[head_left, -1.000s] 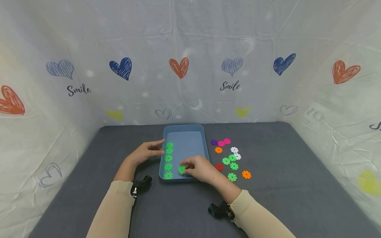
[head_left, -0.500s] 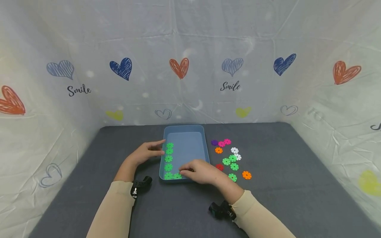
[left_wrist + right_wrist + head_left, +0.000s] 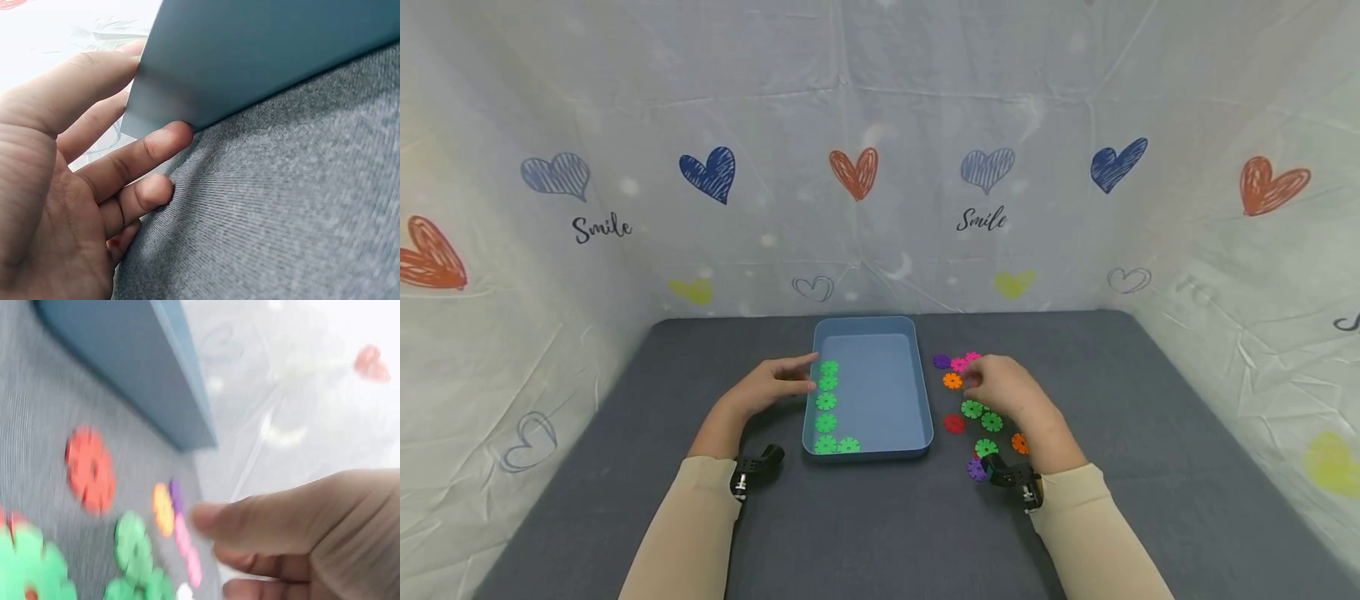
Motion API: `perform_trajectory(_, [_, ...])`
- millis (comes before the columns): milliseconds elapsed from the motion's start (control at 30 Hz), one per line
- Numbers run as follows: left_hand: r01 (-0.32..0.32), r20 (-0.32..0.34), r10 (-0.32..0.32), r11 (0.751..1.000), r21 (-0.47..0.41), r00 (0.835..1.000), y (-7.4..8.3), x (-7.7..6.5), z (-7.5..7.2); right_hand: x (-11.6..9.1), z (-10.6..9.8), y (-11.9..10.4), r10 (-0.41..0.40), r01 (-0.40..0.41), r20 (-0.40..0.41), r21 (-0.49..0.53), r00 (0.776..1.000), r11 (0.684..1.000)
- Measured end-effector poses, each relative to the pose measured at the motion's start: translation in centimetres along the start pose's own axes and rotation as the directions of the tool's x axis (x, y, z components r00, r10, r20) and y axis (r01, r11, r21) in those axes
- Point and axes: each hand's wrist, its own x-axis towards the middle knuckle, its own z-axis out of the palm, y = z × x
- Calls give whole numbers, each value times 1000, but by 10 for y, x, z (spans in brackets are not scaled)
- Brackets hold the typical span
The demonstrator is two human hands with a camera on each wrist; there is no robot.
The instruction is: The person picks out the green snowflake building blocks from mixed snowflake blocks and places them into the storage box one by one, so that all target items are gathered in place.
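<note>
A blue tray (image 3: 880, 367) lies on the table. Inside it, green notched discs (image 3: 826, 402) run in a column along the left wall, and one more green disc (image 3: 848, 446) sits at the front beside the lowest. My left hand (image 3: 767, 385) touches the tray's left side; in the left wrist view, its spread fingers meet the tray wall (image 3: 250, 56). My right hand (image 3: 1009, 388) hovers over loose discs right of the tray, fingers loosely bent with nothing between them. Below it are green discs (image 3: 992, 422); an orange disc (image 3: 952, 381) lies left of its fingertips.
Around the right hand lie a red disc (image 3: 954, 424), pink discs (image 3: 958, 365), a purple disc (image 3: 942, 362) and another orange disc (image 3: 1019, 443). A second purple disc (image 3: 976, 470) is by the right wrist. A printed white curtain (image 3: 895, 242) stands behind the table.
My right hand set a green disc down at the tray's front, let go, and moved right and away from me over the loose discs. The left hand has stayed at the tray.
</note>
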Motion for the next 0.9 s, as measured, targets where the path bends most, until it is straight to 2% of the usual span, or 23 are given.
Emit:
perform_trajectory(133, [0, 0, 0, 1000, 3, 1000, 0, 0, 0, 0, 3, 16, 85, -87, 116, 10, 990, 996])
perform_trajectory(233, [-2, 3, 2, 1000, 2, 1000, 1, -1, 0, 1, 6, 20, 97, -100, 135, 15, 986, 995])
perform_trajectory(400, [-3, 2, 3, 1000, -2, 1000, 2, -1, -1, 4, 8, 22, 78, -74, 105, -37, 991, 997])
perform_trajectory(533, [2, 2, -2, 1000, -8, 1000, 2, -2, -1, 5, 9, 21, 35, -29, 43, -125, 998, 992])
perform_trajectory(600, [8, 3, -8, 1000, -9, 1000, 2, -2, 0, 5, 8, 18, 17, -17, 2, -129, 1000, 991])
perform_trajectory(700, [11, 2, -11, 1000, -4, 1000, 2, -2, 1, 4, 5, 8, 1, -5, -63, -61, 998, 998])
perform_trajectory(800, [0, 6, 0, 1000, -6, 1000, 2, -2, 1, 2, 2, -6, -26, 33, -129, 54, 991, 998])
perform_trajectory(900, [-15, 11, 15, 1000, 2, 1000, 2, -1, 0, -1, 4, -25, -51, 87, -163, 217, 985, 972])
